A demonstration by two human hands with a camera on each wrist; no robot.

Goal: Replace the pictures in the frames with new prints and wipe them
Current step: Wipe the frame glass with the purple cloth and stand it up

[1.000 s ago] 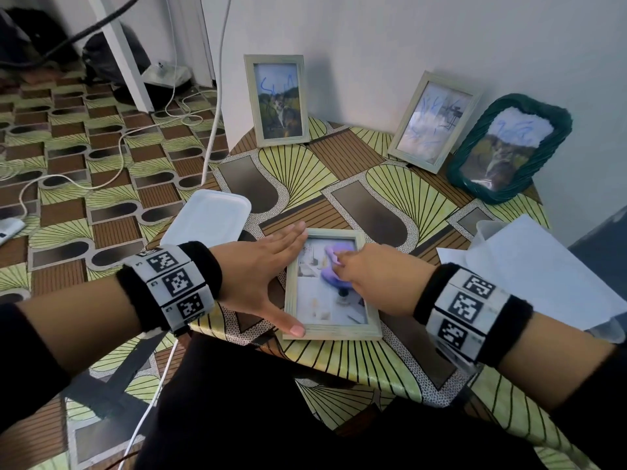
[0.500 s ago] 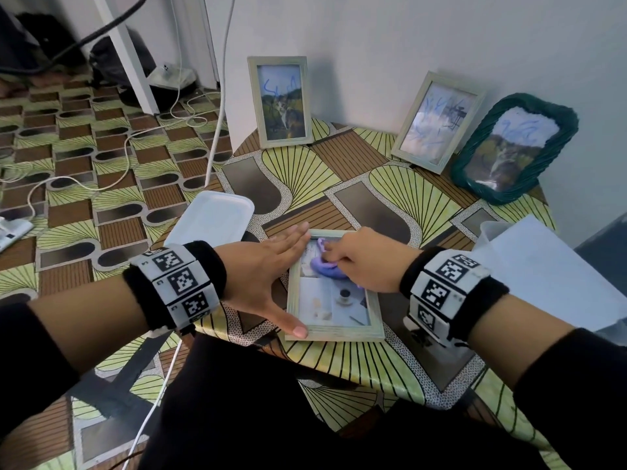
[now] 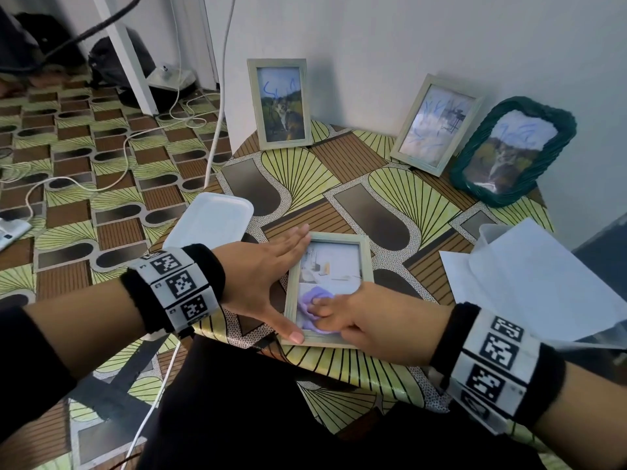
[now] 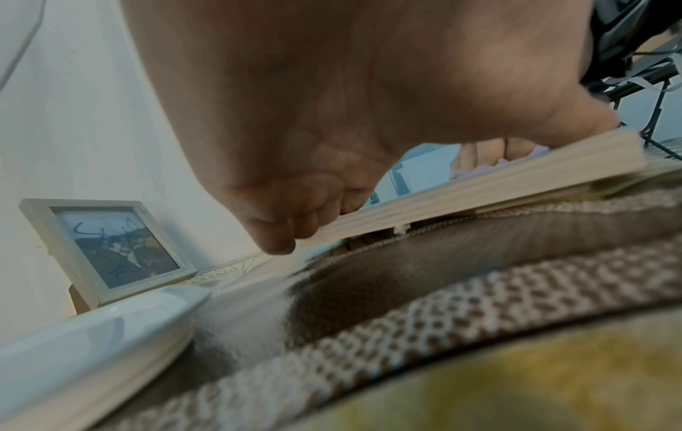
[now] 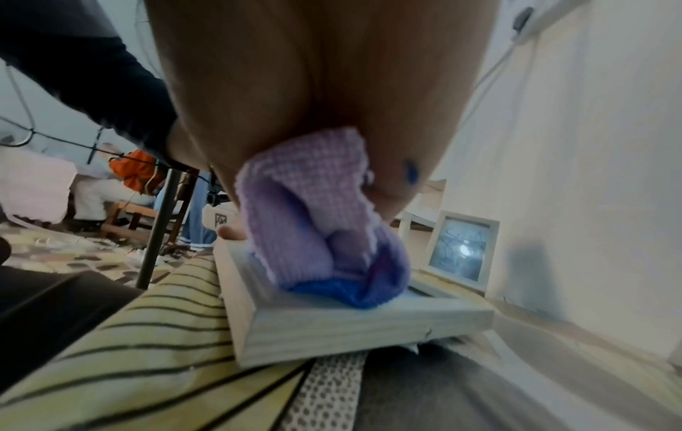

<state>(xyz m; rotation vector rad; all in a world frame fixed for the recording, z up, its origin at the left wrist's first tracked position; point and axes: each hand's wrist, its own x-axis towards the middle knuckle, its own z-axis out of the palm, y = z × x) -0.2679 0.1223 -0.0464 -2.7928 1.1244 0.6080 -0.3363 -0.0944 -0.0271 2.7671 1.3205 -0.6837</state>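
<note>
Right hand [image 3: 353, 317] grips a bunched purple cloth [image 3: 314, 308], pressing it on the glass at the near end of the pale wooden frame [image 3: 367, 262]. Frame lies flat on the patterned table [image 3: 356, 205] near its front edge. Left hand [image 3: 261, 276], fingers straight, braces the frame's left side.

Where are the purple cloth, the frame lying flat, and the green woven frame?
purple cloth [image 3: 314, 297], head view, on its bunched top.
frame lying flat [image 3: 334, 238], head view, on its far rail.
green woven frame [image 3: 566, 128], head view, on its right rim.
</note>
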